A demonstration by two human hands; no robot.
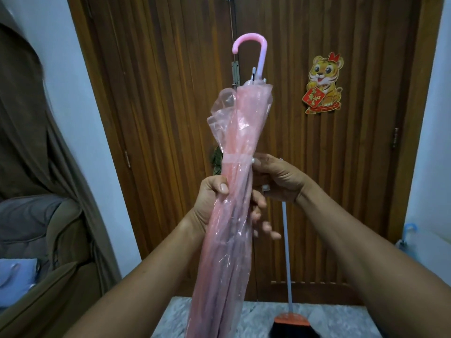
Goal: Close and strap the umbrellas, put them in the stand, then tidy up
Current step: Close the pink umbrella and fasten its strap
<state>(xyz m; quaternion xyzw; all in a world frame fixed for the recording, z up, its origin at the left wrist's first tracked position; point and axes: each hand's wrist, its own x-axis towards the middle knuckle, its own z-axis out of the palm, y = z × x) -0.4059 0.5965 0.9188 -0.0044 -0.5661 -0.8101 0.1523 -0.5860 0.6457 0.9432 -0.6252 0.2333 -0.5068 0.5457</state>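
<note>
Head view: we hold the umbrella point(234, 147) upright, hook on top, in open space before the door point(158, 93). A broom point(290, 322) stands just to its right, and a sofa point(36, 228) sits far left. Marble floor point(174, 320) lies below. Our left hand point(212, 193) grips the folded canopy. Our right hand point(280, 179) pinches the strap point(238, 158) wound round it.

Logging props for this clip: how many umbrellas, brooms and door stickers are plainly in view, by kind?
Umbrellas: 1, the pink umbrella
Brooms: 1, the broom against the door
Stickers: 1, the tiger sticker
Total: 3
A blue curved shape at the right edge is too blurred to count.
</note>
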